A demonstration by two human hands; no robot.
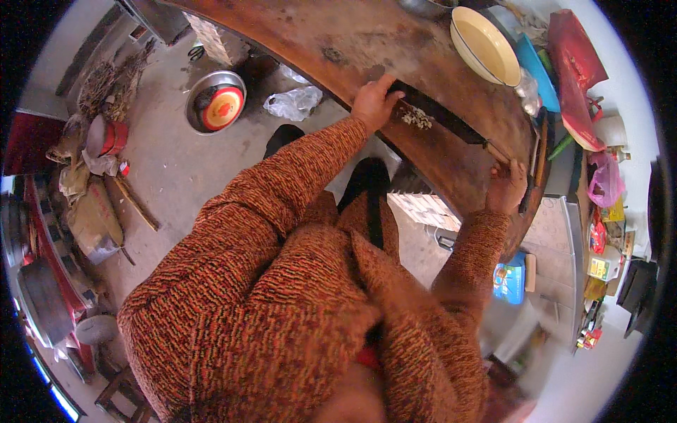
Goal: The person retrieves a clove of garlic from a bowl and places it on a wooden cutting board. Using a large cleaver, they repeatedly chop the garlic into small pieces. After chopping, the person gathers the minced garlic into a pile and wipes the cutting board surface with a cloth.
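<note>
A long kitchen knife with a dark blade (443, 115) lies across the brown wooden tabletop (352, 35), edge toward me. My right hand (506, 187) is closed around its light wooden handle at the right. At the blade's far left end, my left hand (374, 104) pinches the tip with thumb and fingers. Small pale chopped pieces, perhaps garlic (417, 118), sit in a little heap beside the blade, on the side nearer my body. Whether the blade presses on the wood cannot be made out.
A cream enamel basin (485, 46) stands at the table's far right, by a blue basin (537, 70) and a red bag (575, 70). On the floor to the left are a metal bowl (194, 113) and a clear plastic bag (293, 103). Another knife-like tool (541, 151) lies near the right edge.
</note>
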